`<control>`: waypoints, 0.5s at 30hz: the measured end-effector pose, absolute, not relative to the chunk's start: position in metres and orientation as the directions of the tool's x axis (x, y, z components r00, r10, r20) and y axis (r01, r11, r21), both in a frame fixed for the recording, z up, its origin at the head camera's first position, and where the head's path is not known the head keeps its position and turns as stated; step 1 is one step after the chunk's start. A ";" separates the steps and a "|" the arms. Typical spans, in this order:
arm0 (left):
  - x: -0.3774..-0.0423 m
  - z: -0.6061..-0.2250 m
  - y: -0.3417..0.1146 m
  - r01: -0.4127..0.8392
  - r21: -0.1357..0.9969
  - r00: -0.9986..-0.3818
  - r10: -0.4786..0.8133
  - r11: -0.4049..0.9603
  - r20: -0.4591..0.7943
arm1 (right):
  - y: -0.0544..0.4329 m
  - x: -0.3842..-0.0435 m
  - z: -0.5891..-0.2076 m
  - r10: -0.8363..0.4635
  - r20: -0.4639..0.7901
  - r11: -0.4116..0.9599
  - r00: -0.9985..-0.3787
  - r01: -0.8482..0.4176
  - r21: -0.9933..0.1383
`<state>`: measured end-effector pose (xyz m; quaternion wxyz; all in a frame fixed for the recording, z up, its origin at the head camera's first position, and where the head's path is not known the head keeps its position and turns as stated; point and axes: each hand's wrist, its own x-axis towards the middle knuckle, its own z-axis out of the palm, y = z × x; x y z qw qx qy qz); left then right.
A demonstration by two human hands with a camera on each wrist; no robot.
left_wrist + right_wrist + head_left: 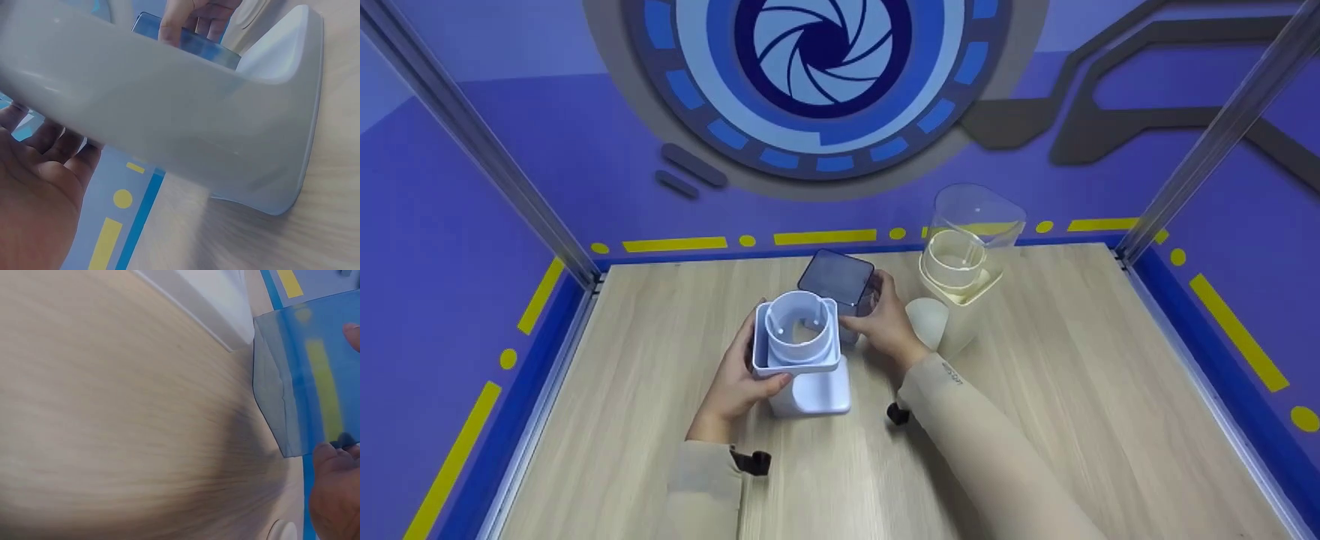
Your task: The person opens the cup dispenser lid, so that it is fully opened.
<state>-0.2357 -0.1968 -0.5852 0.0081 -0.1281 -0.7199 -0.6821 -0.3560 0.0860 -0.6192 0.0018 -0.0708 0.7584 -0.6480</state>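
A white dispenser stand (817, 394) with a round collar at its top and a flat foot is at the middle of the table. My left hand (737, 382) grips its upper part, thumb at the front and fingers along the left side. In the left wrist view, the stand's body (152, 107) fills much of the picture. Just right of the collar, my right hand (891, 322) holds a smoky see-through square container (837, 279) between thumb and fingers. The right wrist view shows the container's clear wall (306, 382) tilted above the table, apart from the stand.
At the back right stands a cream dispenser (956, 259) with a tall clear container (976, 210) on top. A pale rounded piece (928, 321) is at its left, partly behind my right hand. Metal-framed blue panels (547, 135) border the wooden table (645, 360).
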 end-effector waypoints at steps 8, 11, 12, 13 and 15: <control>-0.212 -0.578 -0.176 0.378 0.892 -0.916 -0.040 0.249 0.399 | 0.083 -0.350 -0.623 -0.089 0.094 0.139 -0.992 -0.106 -0.985; -0.198 -0.574 -0.162 0.454 0.829 -0.853 -0.110 0.326 0.510 | 0.082 -0.347 -0.623 -0.088 0.084 0.091 -0.993 -0.092 -0.992; -0.194 -0.573 -0.158 0.471 0.820 -0.840 -0.119 0.324 0.529 | 0.082 -0.346 -0.623 -0.088 0.080 0.081 -0.993 -0.087 -0.993; -0.190 -0.573 -0.153 0.477 0.819 -0.835 -0.124 0.320 0.535 | 0.082 -0.345 -0.624 -0.088 0.074 0.072 -0.993 -0.081 -0.994; -0.182 -0.572 -0.145 0.501 0.805 -0.820 -0.126 0.318 0.559 | 0.082 -0.340 -0.625 -0.093 0.062 0.061 -0.994 -0.067 -0.996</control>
